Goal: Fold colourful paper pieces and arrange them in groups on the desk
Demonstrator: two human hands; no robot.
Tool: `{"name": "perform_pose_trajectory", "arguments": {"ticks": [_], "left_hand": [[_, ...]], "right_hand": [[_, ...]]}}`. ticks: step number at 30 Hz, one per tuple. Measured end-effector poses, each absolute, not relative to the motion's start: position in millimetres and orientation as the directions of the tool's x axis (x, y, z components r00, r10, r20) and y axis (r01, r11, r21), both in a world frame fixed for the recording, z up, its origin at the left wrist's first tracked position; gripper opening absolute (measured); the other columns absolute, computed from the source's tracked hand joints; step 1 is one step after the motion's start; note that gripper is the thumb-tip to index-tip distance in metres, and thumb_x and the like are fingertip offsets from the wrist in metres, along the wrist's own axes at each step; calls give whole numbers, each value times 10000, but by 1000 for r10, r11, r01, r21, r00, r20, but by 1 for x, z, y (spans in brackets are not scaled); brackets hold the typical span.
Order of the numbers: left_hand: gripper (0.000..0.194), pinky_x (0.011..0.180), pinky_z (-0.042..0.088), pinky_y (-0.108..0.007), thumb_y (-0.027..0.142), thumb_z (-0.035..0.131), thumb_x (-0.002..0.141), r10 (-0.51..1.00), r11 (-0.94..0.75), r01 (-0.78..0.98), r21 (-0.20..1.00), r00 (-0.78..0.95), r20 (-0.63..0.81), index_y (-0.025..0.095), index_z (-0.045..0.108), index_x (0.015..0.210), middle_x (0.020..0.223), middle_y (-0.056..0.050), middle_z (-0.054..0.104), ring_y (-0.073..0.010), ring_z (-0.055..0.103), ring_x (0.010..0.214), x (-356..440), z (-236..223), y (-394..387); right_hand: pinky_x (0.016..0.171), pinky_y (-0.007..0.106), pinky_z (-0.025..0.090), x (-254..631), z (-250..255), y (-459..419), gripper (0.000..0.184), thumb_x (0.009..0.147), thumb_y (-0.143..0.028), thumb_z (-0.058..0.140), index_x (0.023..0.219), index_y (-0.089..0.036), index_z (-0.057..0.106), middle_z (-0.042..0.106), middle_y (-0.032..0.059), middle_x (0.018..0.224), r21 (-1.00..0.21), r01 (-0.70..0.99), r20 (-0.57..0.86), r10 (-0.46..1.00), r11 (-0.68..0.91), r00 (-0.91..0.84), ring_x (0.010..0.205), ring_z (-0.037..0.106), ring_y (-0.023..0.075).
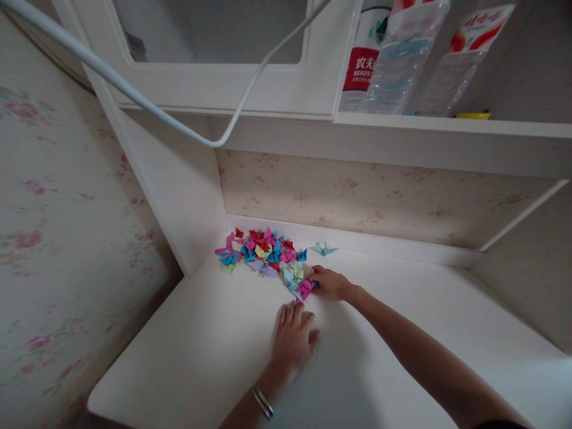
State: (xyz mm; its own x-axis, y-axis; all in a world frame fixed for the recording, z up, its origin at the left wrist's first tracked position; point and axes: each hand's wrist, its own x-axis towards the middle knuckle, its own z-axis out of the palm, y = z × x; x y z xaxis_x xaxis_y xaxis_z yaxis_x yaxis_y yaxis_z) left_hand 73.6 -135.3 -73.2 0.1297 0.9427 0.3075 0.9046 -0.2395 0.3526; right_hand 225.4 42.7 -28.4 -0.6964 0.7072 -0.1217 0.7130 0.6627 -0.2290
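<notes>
Several small folded paper cranes, in light green, pale blue and bright pink, form a little cluster [294, 280] on the white desk. At the cluster's right side my right hand [331, 283] has its fingers curled round a dark purple paper crane [315, 285]; its fingertips are partly hidden. My left hand [294, 336] lies palm down just in front, fingers spread, its fingertips close to the pink paper crane [304, 289]. Behind and to the left is a larger heap of colourful paper cranes [261, 250]. One pale blue crane [324, 249] sits apart near the back ledge.
The white desk [201, 345] has a side panel [179, 196] at left and a low back ledge [402, 255]. Overhead, a shelf [447, 123] holds plastic bottles [400, 65] beside a cabinet door [214, 83]. A white cable [152, 110] hangs across the upper view.
</notes>
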Motion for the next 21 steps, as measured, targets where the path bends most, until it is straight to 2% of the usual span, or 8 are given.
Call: {"name": "perform_pose_trajectory", "arguments": {"ticks": [3, 9, 12, 15, 21], "left_hand": [[373, 1136, 224, -489, 475, 460, 899, 944, -237, 907, 348, 130, 303, 297, 602, 1194, 1348, -52, 508, -264, 375, 1300, 74, -74, -134], [370, 1143, 215, -480, 474, 456, 901, 946, -231, 906, 354, 124, 300, 297, 596, 1195, 1330, -51, 520, -260, 372, 1300, 75, -74, -134], [369, 1146, 210, -478, 477, 450, 903, 946, -229, 903, 364, 118, 303, 295, 596, 1188, 1324, -51, 523, -260, 375, 1297, 75, -74, -134], [364, 1144, 209, -486, 464, 453, 903, 947, -229, 901, 368, 118, 300, 290, 595, 1190, 1327, -54, 519, -264, 378, 1296, 75, -74, -134], [357, 1136, 222, -499, 449, 458, 903, 944, -238, 904, 354, 129, 305, 277, 595, 1185, 1326, -61, 517, -271, 378, 1296, 74, -73, -134]], "right_hand": [[930, 372, 428, 223, -28, 40, 375, 803, -434, 606, 1158, -319, 646, 488, 69, 1317, -228, 695, -93, 695, 682, -713, 1121, 537, 271], [1000, 352, 389, 223, -22, 42, 235, 818, -261, 571, 1004, -237, 714, 512, 89, 1287, -355, 645, 18, 695, 676, -719, 1113, 543, 230], [1006, 367, 387, 223, -20, 45, 218, 834, -310, 567, 954, -236, 733, 530, 90, 1281, -433, 650, 25, 729, 624, -684, 1121, 535, 234], [1011, 378, 382, 222, -18, 49, 207, 830, -344, 579, 884, -237, 748, 603, 77, 1178, -511, 646, 16, 757, 567, -653, 1121, 527, 241], [881, 305, 457, 216, -17, 50, 273, 848, -380, 545, 908, -190, 730, 669, 55, 944, -576, 633, -11, 770, 517, -638, 913, 605, 195]]}}
